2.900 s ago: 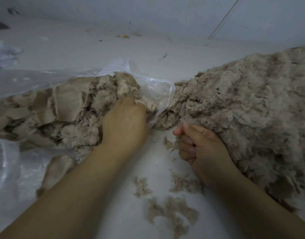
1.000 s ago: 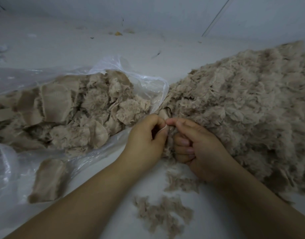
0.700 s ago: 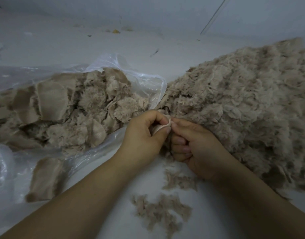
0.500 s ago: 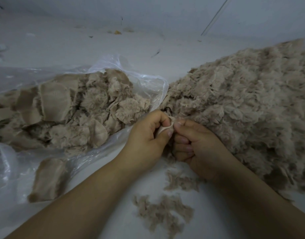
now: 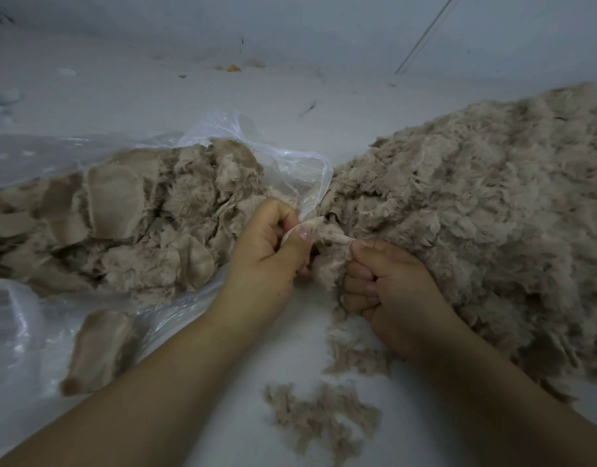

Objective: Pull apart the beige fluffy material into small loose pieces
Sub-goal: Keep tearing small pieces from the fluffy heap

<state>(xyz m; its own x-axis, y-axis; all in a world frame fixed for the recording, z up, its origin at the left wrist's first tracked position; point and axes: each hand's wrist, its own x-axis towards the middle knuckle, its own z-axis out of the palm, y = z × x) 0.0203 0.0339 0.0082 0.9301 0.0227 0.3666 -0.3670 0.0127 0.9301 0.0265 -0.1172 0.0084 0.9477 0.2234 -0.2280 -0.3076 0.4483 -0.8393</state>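
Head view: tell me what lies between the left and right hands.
In the head view, a piece of beige fluffy material spans the gap. The left hand pinches one end, the right hand the other.

1. Fluffy material [image 5: 475, 210] right of the right hand [image 5: 391, 294]: beige, with darker flecks.
2. Plastic bag [image 5: 290, 170] beyond the left hand [image 5: 266, 251]: clear, whitish.
3. Floor [image 5: 189, 89]: pale grey-white.
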